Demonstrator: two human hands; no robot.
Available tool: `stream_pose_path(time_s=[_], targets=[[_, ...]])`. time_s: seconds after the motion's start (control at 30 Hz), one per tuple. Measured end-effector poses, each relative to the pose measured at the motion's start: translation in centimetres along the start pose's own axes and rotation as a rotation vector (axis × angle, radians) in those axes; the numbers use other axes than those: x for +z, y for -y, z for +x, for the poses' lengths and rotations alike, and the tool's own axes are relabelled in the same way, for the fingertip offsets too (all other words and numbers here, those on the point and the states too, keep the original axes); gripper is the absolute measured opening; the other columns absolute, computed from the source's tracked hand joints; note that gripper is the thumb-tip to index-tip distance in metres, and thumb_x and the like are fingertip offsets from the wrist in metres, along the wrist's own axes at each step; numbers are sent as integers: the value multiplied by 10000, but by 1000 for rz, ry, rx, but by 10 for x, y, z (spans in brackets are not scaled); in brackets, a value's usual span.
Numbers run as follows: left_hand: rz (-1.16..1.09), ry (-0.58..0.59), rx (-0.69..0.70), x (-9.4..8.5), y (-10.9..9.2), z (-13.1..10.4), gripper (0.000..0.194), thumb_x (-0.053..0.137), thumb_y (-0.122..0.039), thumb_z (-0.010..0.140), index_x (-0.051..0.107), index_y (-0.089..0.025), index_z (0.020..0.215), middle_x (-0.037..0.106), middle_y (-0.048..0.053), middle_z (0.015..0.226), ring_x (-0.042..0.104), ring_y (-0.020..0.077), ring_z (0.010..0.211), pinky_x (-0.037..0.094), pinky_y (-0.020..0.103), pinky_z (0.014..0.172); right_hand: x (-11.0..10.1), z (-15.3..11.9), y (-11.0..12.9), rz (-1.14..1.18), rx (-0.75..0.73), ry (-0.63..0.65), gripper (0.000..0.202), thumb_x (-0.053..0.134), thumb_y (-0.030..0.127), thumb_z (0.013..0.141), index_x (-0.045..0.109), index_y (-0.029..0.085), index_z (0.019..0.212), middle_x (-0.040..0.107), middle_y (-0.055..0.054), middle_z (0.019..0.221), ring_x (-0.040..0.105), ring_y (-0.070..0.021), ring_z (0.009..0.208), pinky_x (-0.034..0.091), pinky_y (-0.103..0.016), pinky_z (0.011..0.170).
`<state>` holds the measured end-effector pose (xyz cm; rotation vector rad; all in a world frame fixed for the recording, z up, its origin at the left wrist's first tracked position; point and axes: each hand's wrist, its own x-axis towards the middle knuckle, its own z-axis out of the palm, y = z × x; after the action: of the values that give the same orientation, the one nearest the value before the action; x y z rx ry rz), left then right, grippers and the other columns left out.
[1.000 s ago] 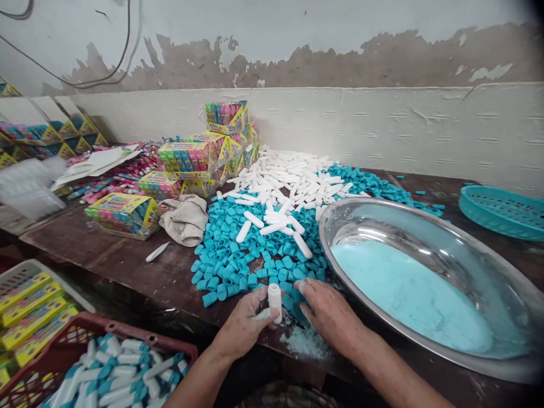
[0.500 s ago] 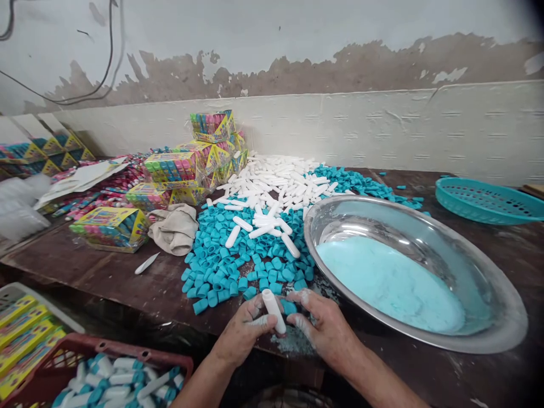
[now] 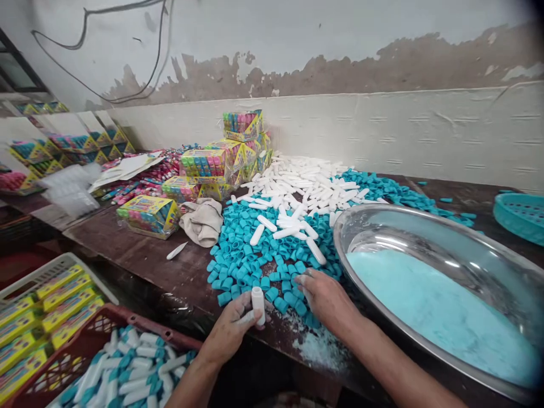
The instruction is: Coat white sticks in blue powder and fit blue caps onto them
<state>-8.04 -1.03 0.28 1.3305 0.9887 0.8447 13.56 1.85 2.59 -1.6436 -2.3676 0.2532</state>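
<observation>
My left hand is closed around a white plastic tube, held upright with its open neck at the top. Powder coats the fingers. To the right, my right hand reaches over the near edge of a heap of blue caps, its fingers curled down and drawn together. Whatever is between those fingertips is hidden. Several white tubes lie on top of the caps, and a larger pile of them spreads behind.
A wide metal basin of pale blue powder stands at right, a blue basket beyond it. Spilled powder marks the table edge. Left are a cloth, packed boxes, and below, a red crate of capped tubes.
My view has swung left. My right hand has moved away from the tube, out to the cap heap. The left hand still holds the tube, now more upright.
</observation>
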Motion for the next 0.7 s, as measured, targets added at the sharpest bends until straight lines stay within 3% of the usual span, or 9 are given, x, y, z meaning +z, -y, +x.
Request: stream_pose_path(time_s=[0.17,0.33,0.43,0.53,0.6,0.7], targets=[[-31,-19,3,-2,2,0,261,518,-325,803,582,-110,936,588,50,777,515,152,702,438,265,642,17,39,14,-222,-53,65,148,482,195,807,619,154,847,579,-110,905,543,-232,865,408,-326,748],[-143,-12,-40,-4,3,-1,311,544,-327,790,571,-93,995,616,68,763,539,157,695,446,270,637,26,49,11,-235,-107,50,124,485,181,794,603,150,816,573,-102,898,533,-228,868,403,-326,746],[-307,18,-87,1,3,4,340,557,-304,787,547,-90,1052,623,67,731,558,152,669,453,278,639,25,35,8,-208,-203,-80,150,463,173,813,599,140,867,584,-101,898,527,-220,882,403,-335,772],[-501,98,-105,10,2,12,321,583,-286,767,557,-92,1020,615,61,693,564,150,628,468,297,617,21,9,8,-180,-469,-287,214,408,146,846,576,114,975,598,-131,959,530,-224,892,408,-382,794],[-559,128,-103,17,2,16,286,612,-271,742,578,-97,967,606,53,697,554,137,600,471,293,595,19,-9,8,-152,-626,-345,250,373,113,855,549,104,1032,597,-151,1011,531,-227,923,411,-410,816],[-536,113,-98,26,5,16,236,628,-248,732,593,-106,917,597,40,721,543,122,611,469,282,611,17,-27,6,62,-616,-384,251,371,106,859,539,133,1044,599,-142,1028,541,-199,952,453,-360,798]])
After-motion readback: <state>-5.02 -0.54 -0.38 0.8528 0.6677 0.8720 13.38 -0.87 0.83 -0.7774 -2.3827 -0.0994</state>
